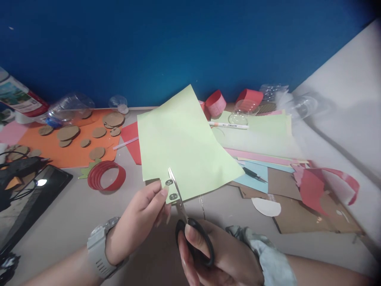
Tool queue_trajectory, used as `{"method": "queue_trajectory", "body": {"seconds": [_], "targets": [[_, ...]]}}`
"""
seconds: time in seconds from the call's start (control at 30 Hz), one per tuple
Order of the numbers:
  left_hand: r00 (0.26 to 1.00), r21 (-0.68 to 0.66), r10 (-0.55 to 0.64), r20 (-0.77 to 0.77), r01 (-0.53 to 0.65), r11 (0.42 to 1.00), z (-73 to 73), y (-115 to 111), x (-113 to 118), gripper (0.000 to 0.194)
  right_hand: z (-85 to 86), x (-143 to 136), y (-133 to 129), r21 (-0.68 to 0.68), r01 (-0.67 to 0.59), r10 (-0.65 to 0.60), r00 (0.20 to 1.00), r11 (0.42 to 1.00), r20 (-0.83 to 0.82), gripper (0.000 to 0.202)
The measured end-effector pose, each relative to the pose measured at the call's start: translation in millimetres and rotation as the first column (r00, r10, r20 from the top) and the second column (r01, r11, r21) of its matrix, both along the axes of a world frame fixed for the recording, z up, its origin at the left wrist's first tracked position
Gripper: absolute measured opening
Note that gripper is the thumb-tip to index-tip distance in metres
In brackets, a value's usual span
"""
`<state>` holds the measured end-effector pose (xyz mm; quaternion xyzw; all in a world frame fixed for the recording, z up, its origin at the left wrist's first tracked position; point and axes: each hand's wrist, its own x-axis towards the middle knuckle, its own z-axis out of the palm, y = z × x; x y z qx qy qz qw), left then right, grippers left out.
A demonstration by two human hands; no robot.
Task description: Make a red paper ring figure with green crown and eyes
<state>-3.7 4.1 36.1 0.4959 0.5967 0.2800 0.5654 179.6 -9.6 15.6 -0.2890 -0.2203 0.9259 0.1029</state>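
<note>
A large light-green sheet of paper (181,139) stands tilted in the middle of the view. My left hand (149,204), with a grey watch on its wrist, pinches the sheet's lower corner between thumb and fingers. Beside that thumb, two small dark drawn marks (173,196) show on the paper. My right hand (202,250) grips black-handled scissors (195,238) by the loops. The blades point up and away, lying along the paper just right of the marks, a little apart at the tips. A greenish-grey cloth band circles my right wrist.
Red paper rings (106,176) and cardboard discs (68,133) on orange paper (53,153) lie to the left, near a black device (38,198). A plastic bottle (70,109) rests behind. Right are a marker (228,125), a pen (254,174), cardboard (312,218) and red scraps (312,188).
</note>
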Motion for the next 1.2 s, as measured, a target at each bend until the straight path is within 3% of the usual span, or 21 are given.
{"method": "queue_trajectory", "body": {"seconds": [0.3,0.43,0.53,0.63,0.7,0.77,0.87,1.0,1.2], "targets": [[0.997,0.012,0.024,0.08,-0.025,1.0,-4.9,-3,-1,0.04,6.7,2,2,0.003,0.052,-0.052,0.991,0.999,-0.124,0.056],[0.975,0.055,0.037,0.219,-0.05,0.997,-5.5,-4,-1,0.034,13.0,3,3,0.2,0.094,-0.073,0.991,0.975,-0.108,0.052],[0.928,0.097,-0.002,0.371,-0.037,0.995,-7.0,-4,-1,0.031,17.9,3,13,0.469,0.165,-0.185,0.983,0.868,-0.003,0.048],[0.89,0.163,-0.106,0.443,0.037,0.986,-8.8,-3,-1,0.032,21.9,5,31,0.68,0.28,-0.47,0.876,0.678,0.108,0.044],[0.898,0.188,-0.154,0.411,0.082,0.979,-8.9,-1,0,0.036,25.1,9,41,0.775,0.198,-0.517,0.836,0.6,0.187,0.035],[0.907,0.166,-0.18,0.381,0.125,0.978,-7.5,1,2,0.039,28.6,14,48,0.82,0.097,-0.473,0.852,0.564,0.225,0.031],[0.906,0.101,-0.205,0.37,0.18,0.978,-3.1,4,6,0.037,31.6,18,49,0.827,0.008,-0.369,0.898,0.562,0.242,0.033],[0.905,0.068,-0.251,0.344,0.243,0.968,2.5,11,11,0.03,27.0,17,45,0.792,-0.023,-0.288,0.925,0.611,0.249,0.035],[0.907,0.117,-0.258,0.333,0.232,0.966,-0.9,24,19,0.042,19.6,16,41,0.781,0.117,-0.423,0.884,0.613,0.199,0.033]]}}
